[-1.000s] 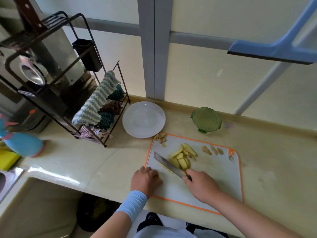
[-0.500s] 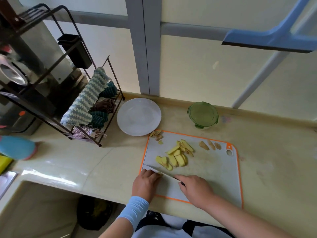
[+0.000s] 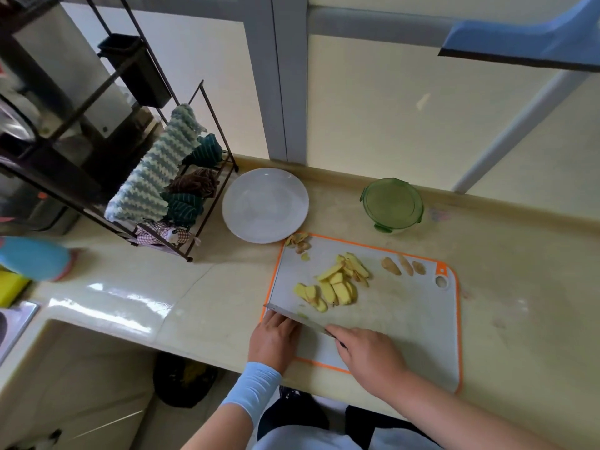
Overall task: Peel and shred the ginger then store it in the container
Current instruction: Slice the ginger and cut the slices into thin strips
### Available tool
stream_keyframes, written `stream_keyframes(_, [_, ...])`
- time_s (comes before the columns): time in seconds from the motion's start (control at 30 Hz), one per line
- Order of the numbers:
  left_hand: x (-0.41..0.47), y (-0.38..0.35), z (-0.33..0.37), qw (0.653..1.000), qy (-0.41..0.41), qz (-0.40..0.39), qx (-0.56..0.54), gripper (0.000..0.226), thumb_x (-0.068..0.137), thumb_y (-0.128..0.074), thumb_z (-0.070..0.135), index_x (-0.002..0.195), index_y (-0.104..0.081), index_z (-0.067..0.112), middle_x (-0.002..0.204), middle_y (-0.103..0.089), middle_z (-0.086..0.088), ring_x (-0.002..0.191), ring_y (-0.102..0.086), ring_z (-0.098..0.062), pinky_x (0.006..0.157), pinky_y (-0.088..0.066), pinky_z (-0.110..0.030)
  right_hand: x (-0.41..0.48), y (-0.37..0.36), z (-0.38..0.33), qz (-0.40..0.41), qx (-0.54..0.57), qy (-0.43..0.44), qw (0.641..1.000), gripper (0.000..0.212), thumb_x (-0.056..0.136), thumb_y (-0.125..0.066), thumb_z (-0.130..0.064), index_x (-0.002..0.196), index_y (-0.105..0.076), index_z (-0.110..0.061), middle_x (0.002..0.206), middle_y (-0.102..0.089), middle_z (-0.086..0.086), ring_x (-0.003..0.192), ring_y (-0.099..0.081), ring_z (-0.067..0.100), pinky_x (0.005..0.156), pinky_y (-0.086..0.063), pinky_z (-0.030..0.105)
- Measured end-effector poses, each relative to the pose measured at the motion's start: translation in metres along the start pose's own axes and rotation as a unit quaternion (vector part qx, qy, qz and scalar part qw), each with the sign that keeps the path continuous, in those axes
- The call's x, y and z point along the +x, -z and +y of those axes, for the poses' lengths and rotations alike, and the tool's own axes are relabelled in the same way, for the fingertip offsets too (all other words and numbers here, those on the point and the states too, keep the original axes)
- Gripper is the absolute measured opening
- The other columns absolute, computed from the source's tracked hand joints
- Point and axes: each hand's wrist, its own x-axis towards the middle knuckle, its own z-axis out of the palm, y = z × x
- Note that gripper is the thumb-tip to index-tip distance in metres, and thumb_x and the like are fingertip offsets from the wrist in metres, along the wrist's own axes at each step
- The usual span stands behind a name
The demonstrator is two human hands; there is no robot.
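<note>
Green container, one; plate, one; knife, one; brown pieces, three

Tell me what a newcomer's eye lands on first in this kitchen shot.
The pile of yellow ginger slices in the middle of the orange-rimmed cutting board stands out first. Near the board's near left corner the right hand grips a knife, its blade lying just beyond the left hand. Behind the board, on the counter by the wall, sit a green-lidded container and a white plate.
</note>
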Motion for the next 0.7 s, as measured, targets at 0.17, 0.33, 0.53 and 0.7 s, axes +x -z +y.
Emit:
stream_keyframes(0.17, [-0.004,-0.004,0.0,1.0,0.005,0.014,-0.016,0.023,0.077,-0.055,0.017,0.083,-0.078,0.018,0.089,-0.072,-0.002,0.09,-0.065,-0.025,0.068,-0.057,-0.027,-0.009,-0.005,0.002,-0.031,-0.031,-0.019,0.999,0.043,0.1,-0.034,-0.033,0.143,-0.042,-0.036,0.102,-0.069,-0.003,0.087,-0.066,0.021,0.068,-0.052,0.037])
stream_keyframes(0.33, [-0.006,-0.009,-0.002,0.999,0.01,0.019,-0.034,0.017,0.081,-0.058,0.016,0.079,-0.076,0.017,0.081,-0.068,-0.001,0.08,-0.064,-0.024,0.067,-0.056,-0.03,-0.011,-0.002,0.001,-0.061,-0.067,-0.042,0.995,0.044,0.103,-0.034,-0.029,0.147,-0.034,-0.034,0.105,-0.067,-0.001,0.088,-0.065,0.024,0.07,-0.052,0.037])
stream_keyframes(0.53, [-0.005,-0.006,0.0,0.999,0.02,0.017,-0.042,0.021,0.079,-0.056,0.017,0.08,-0.077,0.017,0.084,-0.07,0.0,0.082,-0.065,-0.023,0.069,-0.057,-0.027,-0.01,-0.003,-0.004,-0.076,-0.078,-0.05,0.993,0.042,0.103,-0.034,-0.024,0.145,-0.036,-0.032,0.101,-0.068,-0.001,0.085,-0.066,0.024,0.067,-0.05,0.036])
stream_keyframes(0.7, [-0.007,-0.006,-0.001,0.999,0.025,0.017,-0.039,0.021,0.077,-0.057,0.015,0.082,-0.077,0.017,0.086,-0.07,0.001,0.085,-0.064,-0.022,0.07,-0.056,-0.027,-0.013,-0.003,-0.006,-0.087,-0.097,-0.05,0.99,0.045,0.103,-0.036,-0.021,0.147,-0.033,-0.031,0.099,-0.068,0.0,0.083,-0.066,0.024,0.063,-0.048,0.035])
